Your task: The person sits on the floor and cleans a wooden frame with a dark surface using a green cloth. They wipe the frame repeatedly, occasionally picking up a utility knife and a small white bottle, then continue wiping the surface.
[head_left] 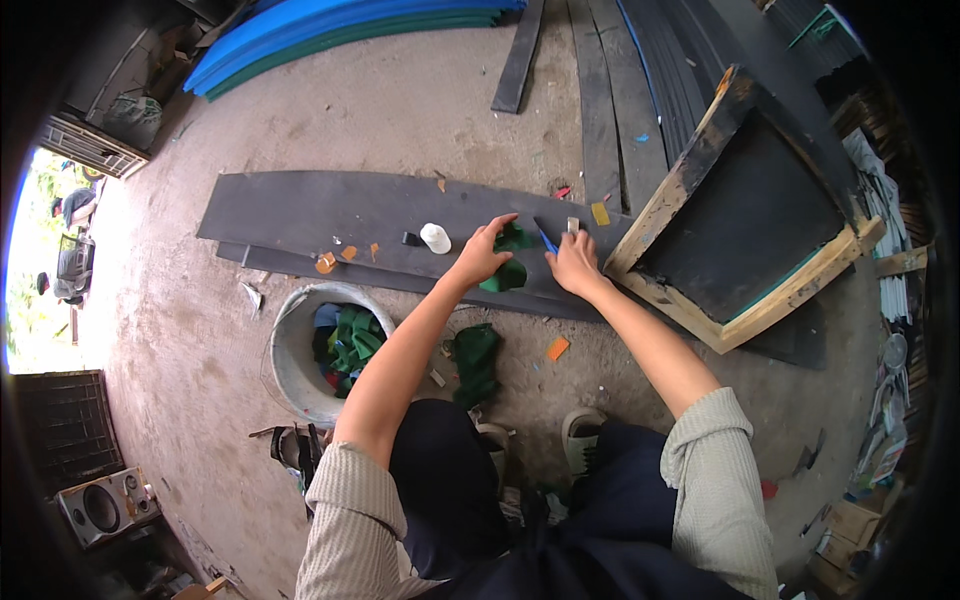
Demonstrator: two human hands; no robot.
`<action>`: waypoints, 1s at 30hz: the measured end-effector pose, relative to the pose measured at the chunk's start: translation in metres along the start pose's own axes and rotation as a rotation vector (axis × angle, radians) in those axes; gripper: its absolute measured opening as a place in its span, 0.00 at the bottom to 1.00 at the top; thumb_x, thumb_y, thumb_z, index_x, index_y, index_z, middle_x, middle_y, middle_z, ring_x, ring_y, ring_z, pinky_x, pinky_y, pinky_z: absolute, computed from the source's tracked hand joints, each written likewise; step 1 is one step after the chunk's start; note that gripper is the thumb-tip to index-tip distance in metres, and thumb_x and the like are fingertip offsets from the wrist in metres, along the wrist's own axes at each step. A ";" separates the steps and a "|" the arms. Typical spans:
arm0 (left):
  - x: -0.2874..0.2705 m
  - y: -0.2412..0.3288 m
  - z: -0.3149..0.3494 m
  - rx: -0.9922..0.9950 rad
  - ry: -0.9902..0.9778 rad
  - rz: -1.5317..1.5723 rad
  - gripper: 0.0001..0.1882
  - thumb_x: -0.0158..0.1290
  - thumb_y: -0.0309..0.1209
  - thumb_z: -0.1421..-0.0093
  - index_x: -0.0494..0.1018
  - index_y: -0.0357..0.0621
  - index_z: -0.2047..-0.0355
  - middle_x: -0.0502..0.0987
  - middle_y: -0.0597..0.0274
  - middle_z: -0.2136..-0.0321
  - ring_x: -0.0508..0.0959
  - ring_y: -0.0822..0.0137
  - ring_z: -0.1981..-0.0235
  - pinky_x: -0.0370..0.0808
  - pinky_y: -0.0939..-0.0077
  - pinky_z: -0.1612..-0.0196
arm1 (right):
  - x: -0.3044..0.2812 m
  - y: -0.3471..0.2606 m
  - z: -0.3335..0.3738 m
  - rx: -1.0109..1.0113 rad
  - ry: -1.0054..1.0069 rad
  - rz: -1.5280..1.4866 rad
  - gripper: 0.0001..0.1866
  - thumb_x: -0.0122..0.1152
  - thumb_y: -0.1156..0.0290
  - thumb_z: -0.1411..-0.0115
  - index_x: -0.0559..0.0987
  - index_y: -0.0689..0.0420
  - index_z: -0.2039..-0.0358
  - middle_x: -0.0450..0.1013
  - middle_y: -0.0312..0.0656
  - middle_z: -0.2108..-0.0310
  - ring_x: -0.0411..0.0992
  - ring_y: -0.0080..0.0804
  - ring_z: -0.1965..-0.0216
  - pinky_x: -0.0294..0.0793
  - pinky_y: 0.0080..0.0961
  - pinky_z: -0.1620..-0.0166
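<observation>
My left hand [483, 257] rests over a dark green piece of cloth [515, 238] on a long black board, thumb and forefinger spread apart. More of the green shows below the thumb. My right hand [576, 264] is closed on a slim blue tool with a dark pointed tip [546, 238], which points away toward the left; its exact kind is unclear. A small pale block [573, 225] touches or lies just beyond the right fingertips. Left of my left hand, a white bottle [435, 238] and a small black piece [411, 239] sit on the black board [310, 205].
A grey bucket [287, 375] of green cloth scraps stands front left, near a loose green cloth [476, 362]. A wood-framed black panel [672, 215] lies tilted at right. Yellow [600, 213] and orange [558, 348] pieces lie about. Blue sheets [330, 35] are stacked far left.
</observation>
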State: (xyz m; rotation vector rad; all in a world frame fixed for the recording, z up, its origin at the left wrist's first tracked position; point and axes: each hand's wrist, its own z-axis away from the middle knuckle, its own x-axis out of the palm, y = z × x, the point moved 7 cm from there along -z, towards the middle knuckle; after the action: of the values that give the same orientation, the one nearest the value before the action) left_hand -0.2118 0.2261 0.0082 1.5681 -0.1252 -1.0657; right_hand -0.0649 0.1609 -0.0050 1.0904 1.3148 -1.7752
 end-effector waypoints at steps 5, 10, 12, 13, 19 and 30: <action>0.011 -0.016 0.001 -0.162 -0.046 0.440 0.31 0.51 0.21 0.47 0.57 0.51 0.43 0.59 0.52 0.48 0.74 0.70 0.62 0.70 0.77 0.57 | 0.034 -0.012 -0.010 0.167 -0.324 -0.803 0.30 0.56 0.54 0.45 0.66 0.66 0.51 0.63 0.54 0.51 0.62 0.45 0.49 0.63 0.32 0.49; -0.009 0.000 0.001 -0.131 0.054 0.554 0.25 0.51 0.21 0.46 0.62 0.46 0.47 0.60 0.58 0.50 0.72 0.73 0.61 0.70 0.78 0.56 | 0.033 -0.036 -0.011 0.083 -0.547 -1.334 0.24 0.58 0.58 0.44 0.70 0.62 0.53 0.69 0.37 0.57 0.63 0.21 0.53 0.58 0.20 0.48; -0.017 -0.002 0.008 -0.155 0.109 0.512 0.24 0.51 0.21 0.46 0.63 0.46 0.47 0.61 0.59 0.52 0.71 0.74 0.60 0.69 0.77 0.55 | 0.037 -0.030 -0.013 0.138 -0.529 -1.328 0.19 0.58 0.65 0.44 0.71 0.61 0.55 0.70 0.34 0.59 0.65 0.18 0.57 0.61 0.18 0.51; -0.022 -0.001 0.014 -0.164 0.141 0.490 0.24 0.51 0.21 0.46 0.63 0.46 0.48 0.61 0.60 0.53 0.71 0.74 0.60 0.69 0.77 0.55 | 0.034 -0.030 -0.014 0.158 -0.520 -1.322 0.16 0.58 0.68 0.43 0.71 0.61 0.56 0.71 0.33 0.61 0.66 0.17 0.59 0.62 0.16 0.53; -0.063 -0.024 0.078 -0.108 0.787 -0.035 0.27 0.58 0.19 0.56 0.63 0.44 0.54 0.61 0.57 0.59 0.63 0.60 0.55 0.66 0.69 0.58 | -0.016 -0.033 -0.020 -0.178 0.029 -0.646 0.15 0.62 0.64 0.49 0.76 0.60 0.64 0.73 0.49 0.71 0.71 0.37 0.73 0.69 0.26 0.66; -0.065 -0.022 0.062 0.050 0.593 -0.140 0.22 0.61 0.30 0.56 0.70 0.40 0.60 0.73 0.53 0.63 0.70 0.54 0.58 0.66 0.66 0.53 | -0.104 -0.049 0.018 -0.239 0.239 -0.547 0.12 0.60 0.70 0.47 0.76 0.66 0.66 0.74 0.41 0.74 0.71 0.23 0.75 0.69 0.19 0.70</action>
State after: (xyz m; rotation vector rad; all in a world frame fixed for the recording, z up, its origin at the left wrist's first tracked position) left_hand -0.3010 0.2267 0.0318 1.8952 0.3686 -0.6655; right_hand -0.0671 0.1606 0.1114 0.8798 2.0668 -1.8268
